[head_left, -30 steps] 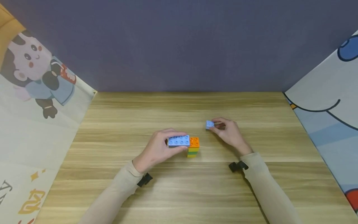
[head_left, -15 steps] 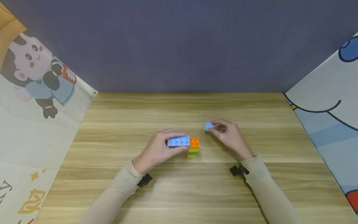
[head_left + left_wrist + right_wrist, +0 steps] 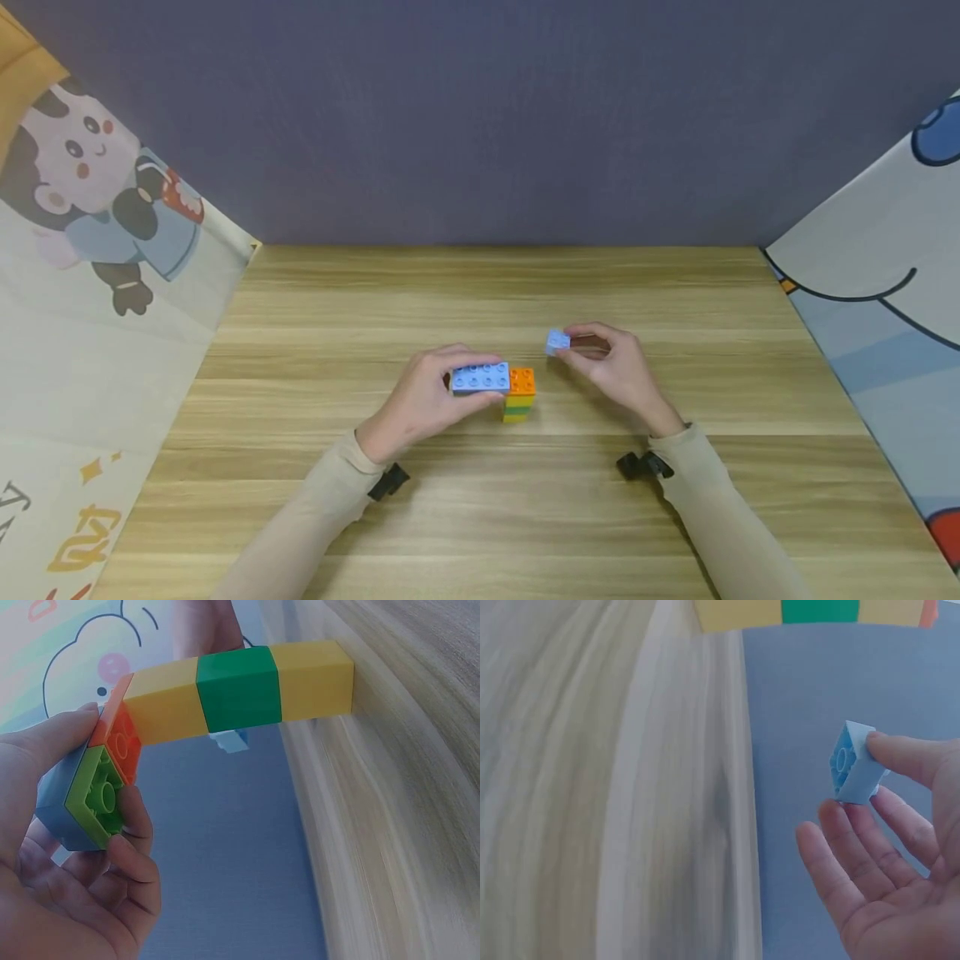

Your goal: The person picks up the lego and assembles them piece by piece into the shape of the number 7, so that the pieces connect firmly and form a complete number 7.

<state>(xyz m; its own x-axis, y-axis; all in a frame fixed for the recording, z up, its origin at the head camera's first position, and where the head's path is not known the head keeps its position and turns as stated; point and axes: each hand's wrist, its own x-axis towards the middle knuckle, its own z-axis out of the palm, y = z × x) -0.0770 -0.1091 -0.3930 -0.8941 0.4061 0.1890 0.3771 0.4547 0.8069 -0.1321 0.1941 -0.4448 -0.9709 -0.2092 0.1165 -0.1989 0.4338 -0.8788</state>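
Observation:
My left hand (image 3: 420,400) grips a blue building brick (image 3: 480,379) by its long sides, thumb on the near side. Beside its right end shows an orange brick (image 3: 522,381) with bare studs, topping an upright tower. In the left wrist view the tower is a yellow brick (image 3: 313,681) on the table, then a green brick (image 3: 238,688), then another yellow brick (image 3: 166,701). A thin lime-green brick (image 3: 91,799) sits under the blue one, next to the orange. Behind and right of the tower, my right hand (image 3: 621,371) pinches a small light-blue brick (image 3: 862,769), raised off the table.
The wood-grain table (image 3: 510,517) runs back to a dark blue-grey panel (image 3: 510,125). Cartoon-printed panels stand at the left (image 3: 150,333) and right (image 3: 840,242). Each wrist carries a small black camera mount, such as the right wrist mount (image 3: 643,465).
The right hand has brought the light-blue brick slightly left and nearer to me, toward the tower. The left hand and the blue brick have stayed in place.

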